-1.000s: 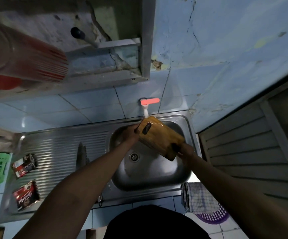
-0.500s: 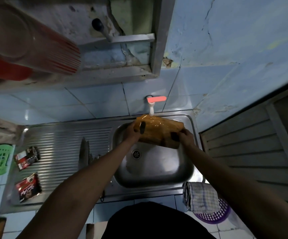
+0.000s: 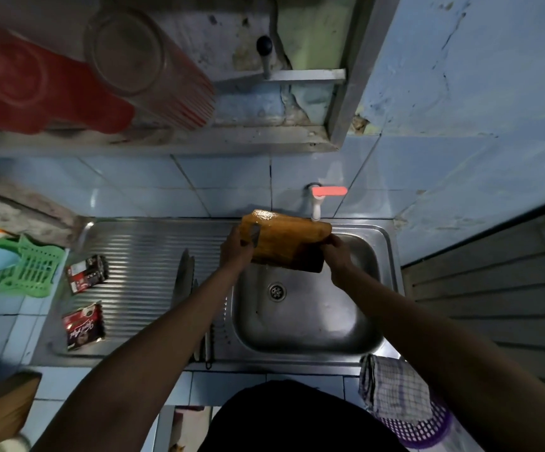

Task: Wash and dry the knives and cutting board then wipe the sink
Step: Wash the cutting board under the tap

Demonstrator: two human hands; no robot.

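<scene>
1. Nearest you, a checked cloth hangs over the front edge of the desk beside a purple basket, close at hand, probably for the drying step.
2. On the ribbed drainboard, just left of the basin, the knives lie with blades pointing away from you. They rest where water can run off, but I cannot tell whether they are washed.
3. Two sachets lie further left on the drainboard, and a green rack sits on the tiles beyond them.
4. The sink basin below the board holds only its drain, so drips fall straight down.
5. Your left hand grips the cutting board at its handle end, fingers curled round the edge by the slot. Your right hand grips the opposite near corner. Two hands keep the wet wood from slipping.
6. You hold the board above the basin's far-left rim, tilted, its top face glistening, its right end just beneath the tap. That looks like the rinse step.
7. Above, upturned tumblers rest on a shelf.
</scene>
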